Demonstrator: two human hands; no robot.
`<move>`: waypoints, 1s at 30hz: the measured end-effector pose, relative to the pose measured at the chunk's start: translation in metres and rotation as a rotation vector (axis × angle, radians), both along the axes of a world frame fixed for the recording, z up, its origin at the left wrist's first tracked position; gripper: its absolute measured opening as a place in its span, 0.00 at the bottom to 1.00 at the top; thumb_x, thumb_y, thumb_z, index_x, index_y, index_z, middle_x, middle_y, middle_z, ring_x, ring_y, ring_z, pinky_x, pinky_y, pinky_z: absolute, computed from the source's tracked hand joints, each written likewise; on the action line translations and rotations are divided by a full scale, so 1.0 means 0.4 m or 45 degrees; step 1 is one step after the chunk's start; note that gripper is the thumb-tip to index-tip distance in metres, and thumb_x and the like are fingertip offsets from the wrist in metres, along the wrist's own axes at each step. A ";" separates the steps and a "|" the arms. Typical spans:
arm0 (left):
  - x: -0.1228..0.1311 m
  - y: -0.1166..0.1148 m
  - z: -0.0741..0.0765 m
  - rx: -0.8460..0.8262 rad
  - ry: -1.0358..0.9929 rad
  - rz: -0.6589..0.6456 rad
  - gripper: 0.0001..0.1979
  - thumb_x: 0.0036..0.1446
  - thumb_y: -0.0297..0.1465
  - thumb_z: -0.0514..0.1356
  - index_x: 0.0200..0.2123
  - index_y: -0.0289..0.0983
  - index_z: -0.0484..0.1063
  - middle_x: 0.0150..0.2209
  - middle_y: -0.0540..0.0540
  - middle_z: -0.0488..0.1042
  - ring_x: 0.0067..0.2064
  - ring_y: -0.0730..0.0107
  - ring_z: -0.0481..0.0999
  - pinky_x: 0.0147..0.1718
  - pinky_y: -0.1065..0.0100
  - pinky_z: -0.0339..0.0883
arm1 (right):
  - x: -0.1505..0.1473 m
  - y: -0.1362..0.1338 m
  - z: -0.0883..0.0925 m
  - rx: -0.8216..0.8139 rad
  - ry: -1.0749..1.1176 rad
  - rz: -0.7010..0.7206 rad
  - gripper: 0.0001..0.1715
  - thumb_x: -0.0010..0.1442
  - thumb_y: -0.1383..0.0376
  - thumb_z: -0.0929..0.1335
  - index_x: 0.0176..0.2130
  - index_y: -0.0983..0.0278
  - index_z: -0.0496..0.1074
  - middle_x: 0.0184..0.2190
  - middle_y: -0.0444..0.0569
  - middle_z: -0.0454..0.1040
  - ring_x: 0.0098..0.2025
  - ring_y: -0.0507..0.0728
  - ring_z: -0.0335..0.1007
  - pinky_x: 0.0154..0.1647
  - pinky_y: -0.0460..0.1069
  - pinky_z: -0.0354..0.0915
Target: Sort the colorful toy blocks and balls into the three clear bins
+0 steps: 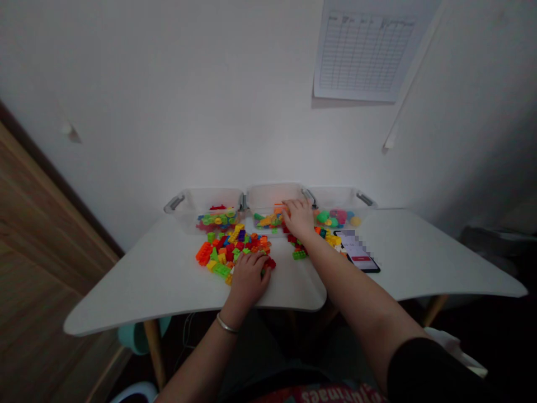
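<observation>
My left hand (250, 274) rests on the near right side of a pile of toy building bricks (224, 253), its fingers loosely bent and apart. Beside its fingertips is a red brick (271, 262). My right hand (299, 217) reaches over the middle clear plastic box (274, 192). An orange brick (278, 207) shows at its fingertips, which appear closed on it. Beneath them in that box lie yellow, orange and green pieces (266, 221). A second group of bricks (299, 254) is partly hidden under my right wrist.
The left clear box (210, 196) holds green, yellow and red pieces; the right clear box (335, 194) holds rounder coloured pieces. A phone (361, 254) lies right of the bricks on the white table (151, 280). A wall stands behind, with a printed sheet (364, 56).
</observation>
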State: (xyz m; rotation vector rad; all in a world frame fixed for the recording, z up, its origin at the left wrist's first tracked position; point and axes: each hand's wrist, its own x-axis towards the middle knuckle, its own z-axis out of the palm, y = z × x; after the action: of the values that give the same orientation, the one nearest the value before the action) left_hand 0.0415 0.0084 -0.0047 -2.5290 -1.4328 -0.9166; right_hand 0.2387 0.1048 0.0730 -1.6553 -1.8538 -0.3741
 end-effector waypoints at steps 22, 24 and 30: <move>0.003 -0.002 0.007 -0.019 0.012 0.007 0.13 0.59 0.33 0.56 0.45 0.39 0.75 0.47 0.42 0.77 0.48 0.55 0.73 0.54 0.50 0.63 | 0.025 -0.208 -0.209 0.110 0.153 -0.166 0.28 0.58 0.64 0.66 0.56 0.71 0.65 0.52 0.61 0.71 0.55 0.66 0.63 0.59 0.60 0.55; 0.003 -0.002 0.007 -0.016 0.014 0.004 0.13 0.59 0.33 0.56 0.45 0.39 0.75 0.47 0.42 0.77 0.48 0.55 0.73 0.54 0.50 0.63 | 0.029 -0.212 -0.203 0.050 0.147 -0.190 0.25 0.57 0.63 0.66 0.54 0.70 0.67 0.48 0.60 0.73 0.51 0.66 0.65 0.56 0.59 0.58; 0.003 -0.004 0.009 -0.016 0.005 0.002 0.13 0.59 0.33 0.57 0.45 0.39 0.75 0.47 0.43 0.77 0.48 0.55 0.73 0.53 0.49 0.63 | 0.012 -0.218 -0.196 -0.109 0.099 -0.175 0.27 0.58 0.62 0.68 0.55 0.68 0.66 0.46 0.59 0.74 0.47 0.66 0.68 0.50 0.58 0.60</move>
State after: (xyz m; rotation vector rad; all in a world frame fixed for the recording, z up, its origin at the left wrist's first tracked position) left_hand 0.0428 0.0067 -0.0010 -2.5369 -1.4434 -0.9049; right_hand 0.2435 0.0176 -0.0053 -1.8344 -1.7261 -0.2863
